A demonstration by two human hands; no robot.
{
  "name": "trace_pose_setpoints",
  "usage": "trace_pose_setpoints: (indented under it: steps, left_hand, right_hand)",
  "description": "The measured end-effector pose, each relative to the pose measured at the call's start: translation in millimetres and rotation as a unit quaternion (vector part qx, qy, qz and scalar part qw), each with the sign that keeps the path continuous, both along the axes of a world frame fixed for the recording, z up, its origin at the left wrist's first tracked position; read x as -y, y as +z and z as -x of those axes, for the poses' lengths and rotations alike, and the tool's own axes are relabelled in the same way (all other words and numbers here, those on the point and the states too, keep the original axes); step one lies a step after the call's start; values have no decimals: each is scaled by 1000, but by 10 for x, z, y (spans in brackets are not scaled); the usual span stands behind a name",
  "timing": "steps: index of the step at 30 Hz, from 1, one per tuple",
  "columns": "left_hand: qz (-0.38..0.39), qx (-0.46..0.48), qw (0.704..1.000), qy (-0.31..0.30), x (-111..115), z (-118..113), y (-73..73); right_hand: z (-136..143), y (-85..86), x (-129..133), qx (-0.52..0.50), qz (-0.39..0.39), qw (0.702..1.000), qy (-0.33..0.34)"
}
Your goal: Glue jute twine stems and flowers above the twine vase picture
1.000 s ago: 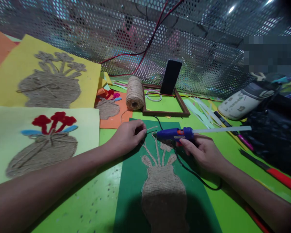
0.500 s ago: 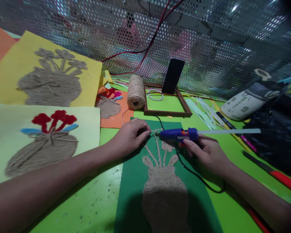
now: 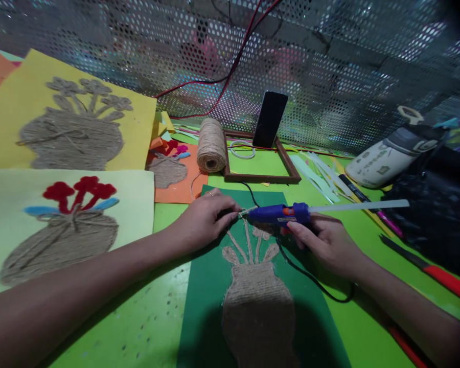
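My right hand (image 3: 325, 240) is wrapped round a blue hot glue gun (image 3: 279, 213), with a long white glue stick (image 3: 364, 206) jutting from its back. The gun's nozzle points left, close to the fingertips of my left hand (image 3: 207, 220). Between the left thumb and forefinger I pinch twine (image 3: 249, 209) over the top of a dark green sheet (image 3: 203, 306). On that sheet lies a vase shape (image 3: 258, 306) covered in twine, with twine stems, leaves and a flower above it. The nozzle tip and the pinched end partly hide each other.
Left lie finished twine vase pictures on yellow (image 3: 138, 112) and pale yellow (image 3: 138, 199) sheets. Behind are a twine spool (image 3: 211, 145), a wooden frame (image 3: 260, 179) and a propped phone (image 3: 270, 120). A bottle (image 3: 387, 158), marker (image 3: 354, 189) and red-handled scissors (image 3: 444, 281) lie right; the black cord (image 3: 310, 278) trails below the gun.
The glue gun has shifted slightly left, its nozzle now nearer my left fingertips. My left hand keeps its pinch. The whole view has moved slightly.
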State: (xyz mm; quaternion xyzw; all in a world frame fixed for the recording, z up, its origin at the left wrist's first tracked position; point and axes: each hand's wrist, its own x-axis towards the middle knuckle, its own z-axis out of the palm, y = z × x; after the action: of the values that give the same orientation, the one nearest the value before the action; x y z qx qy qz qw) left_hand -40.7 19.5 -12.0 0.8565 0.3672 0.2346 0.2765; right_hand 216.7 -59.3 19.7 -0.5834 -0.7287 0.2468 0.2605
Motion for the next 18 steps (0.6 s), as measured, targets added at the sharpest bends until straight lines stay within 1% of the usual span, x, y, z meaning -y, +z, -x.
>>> trace_pose_setpoints:
  steps: [5,9,13,18]
  left_hand:
    - [20,15,1000,13,1,9,22]
    - [78,55,995,43,-19,24,22]
    - [126,77,988,51,-40,31,9]
    - [122,70,989,46,-35,28,4]
  right_hand:
    - [-6,-6,-23,-15,17,1000,-9]
    - [16,-41,-52,-26,19,999,-13]
    - [44,-65,-69,-28,10,999,-24]
    - [49,-72,-85,-34,10,999,-30]
